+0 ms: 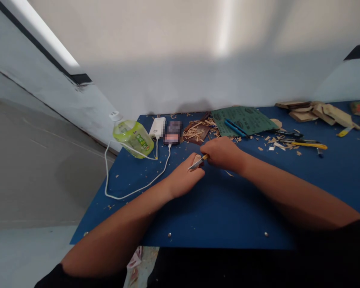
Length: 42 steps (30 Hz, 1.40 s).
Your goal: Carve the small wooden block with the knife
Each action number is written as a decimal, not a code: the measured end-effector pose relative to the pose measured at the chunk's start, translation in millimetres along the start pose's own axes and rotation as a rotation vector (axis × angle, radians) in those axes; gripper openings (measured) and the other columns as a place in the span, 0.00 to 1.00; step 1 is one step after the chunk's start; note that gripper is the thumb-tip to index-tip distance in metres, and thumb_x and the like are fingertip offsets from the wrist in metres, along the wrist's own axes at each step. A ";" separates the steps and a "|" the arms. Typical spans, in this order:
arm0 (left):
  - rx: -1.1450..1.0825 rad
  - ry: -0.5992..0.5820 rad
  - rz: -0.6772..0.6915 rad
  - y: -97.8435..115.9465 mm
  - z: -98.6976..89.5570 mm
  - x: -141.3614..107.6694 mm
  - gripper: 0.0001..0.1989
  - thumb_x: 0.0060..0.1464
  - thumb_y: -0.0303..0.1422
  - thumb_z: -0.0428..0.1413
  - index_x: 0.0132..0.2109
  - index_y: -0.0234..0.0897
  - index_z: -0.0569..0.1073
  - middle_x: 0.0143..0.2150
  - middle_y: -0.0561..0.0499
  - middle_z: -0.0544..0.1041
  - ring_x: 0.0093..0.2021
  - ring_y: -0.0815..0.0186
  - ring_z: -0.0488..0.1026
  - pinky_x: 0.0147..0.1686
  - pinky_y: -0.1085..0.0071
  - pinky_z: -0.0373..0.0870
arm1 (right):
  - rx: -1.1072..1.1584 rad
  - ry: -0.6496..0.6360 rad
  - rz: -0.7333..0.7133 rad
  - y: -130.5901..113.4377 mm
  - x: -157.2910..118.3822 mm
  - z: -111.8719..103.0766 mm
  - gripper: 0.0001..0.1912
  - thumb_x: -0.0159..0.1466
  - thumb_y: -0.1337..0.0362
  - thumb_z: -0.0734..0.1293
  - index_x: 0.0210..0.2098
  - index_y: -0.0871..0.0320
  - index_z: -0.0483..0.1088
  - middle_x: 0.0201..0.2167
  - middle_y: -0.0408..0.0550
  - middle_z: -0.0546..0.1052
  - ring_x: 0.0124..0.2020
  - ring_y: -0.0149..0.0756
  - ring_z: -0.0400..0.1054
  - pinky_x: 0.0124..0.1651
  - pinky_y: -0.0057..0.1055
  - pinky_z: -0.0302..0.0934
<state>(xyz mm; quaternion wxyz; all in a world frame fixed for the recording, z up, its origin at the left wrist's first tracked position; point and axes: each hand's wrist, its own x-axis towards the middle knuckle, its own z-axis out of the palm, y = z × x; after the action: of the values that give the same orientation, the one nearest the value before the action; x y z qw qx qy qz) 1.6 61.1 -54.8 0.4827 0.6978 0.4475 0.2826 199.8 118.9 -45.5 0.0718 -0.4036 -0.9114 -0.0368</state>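
Two bare forearms reach in over the near edge of a blue table (216, 224), seen from the wearer's head. Left hand (183, 179): the grip is closed, curled around a small piece of pale wood (197, 160) that sits at the fingertips, mostly hidden. Right hand (223, 153): the grip is pressed together on a craft knife (198, 162) with a yellow handle, its steel blade angled down and left, across the wood (at this size, the exact contact of the edge cannot be told). The two hands nearly meet at the knife.

Beyond the left hand, a looped white cable (132, 194) lies on the table, running to a white power bank (157, 127) and past a plastic bottle (133, 138) with a green label, which lies on its side. Next come a pixelated object (172, 133) and a brown board (196, 132) heaped with wood shavings. Farther on lie a green sheet of sandpaper (246, 120) with a blue-handled tool (234, 127) on it — and, to the right, a yellow-handled tool (309, 146) among scattered chips. Pale wood offcuts (321, 114) are stacked at the far right.
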 end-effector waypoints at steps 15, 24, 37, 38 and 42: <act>-0.249 -0.022 -0.321 -8.2 -3.3 21.1 0.09 0.53 0.33 0.56 0.40 0.42 0.64 0.23 0.60 0.60 0.17 0.70 0.58 0.16 0.72 0.55 | -0.086 -0.066 0.160 16.2 11.9 3.2 0.13 0.68 0.67 0.64 0.43 0.58 0.82 0.42 0.58 0.86 0.43 0.49 0.81 0.40 0.34 0.65; -0.315 0.022 -0.357 1.2 -7.6 23.6 0.12 0.49 0.32 0.57 0.41 0.41 0.64 0.28 0.58 0.63 0.18 0.74 0.56 0.16 0.75 0.53 | -0.043 -0.040 0.230 20.0 13.6 0.2 0.14 0.68 0.69 0.63 0.43 0.59 0.82 0.43 0.61 0.85 0.46 0.52 0.80 0.45 0.39 0.67; -0.114 0.045 -0.169 -3.6 -6.3 3.2 0.14 0.53 0.39 0.59 0.45 0.41 0.66 0.29 0.57 0.67 0.24 0.67 0.65 0.25 0.68 0.65 | 0.025 0.001 0.501 72.1 7.8 -18.2 0.15 0.68 0.67 0.62 0.40 0.56 0.82 0.39 0.55 0.84 0.38 0.42 0.74 0.40 0.34 0.57; -0.079 0.066 -0.156 -5.1 -6.3 4.3 0.15 0.54 0.40 0.60 0.45 0.41 0.67 0.31 0.56 0.68 0.26 0.66 0.67 0.28 0.68 0.67 | 0.040 -0.001 0.460 62.9 8.4 -15.8 0.14 0.68 0.66 0.63 0.39 0.55 0.82 0.38 0.53 0.84 0.37 0.41 0.73 0.38 0.33 0.55; 0.026 0.122 -0.078 -11.9 -4.2 5.6 0.19 0.55 0.44 0.64 0.47 0.39 0.68 0.37 0.53 0.72 0.37 0.62 0.70 0.38 0.64 0.70 | 0.087 -0.053 0.276 25.2 8.6 -1.0 0.12 0.66 0.66 0.64 0.33 0.55 0.80 0.33 0.50 0.83 0.33 0.38 0.71 0.34 0.34 0.48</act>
<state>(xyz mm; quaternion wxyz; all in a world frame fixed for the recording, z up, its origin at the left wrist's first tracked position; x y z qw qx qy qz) -3.6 69.5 -64.4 0.4560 0.6677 0.5065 0.2996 212.9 141.9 -42.9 0.0696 -0.5226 -0.8494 0.0237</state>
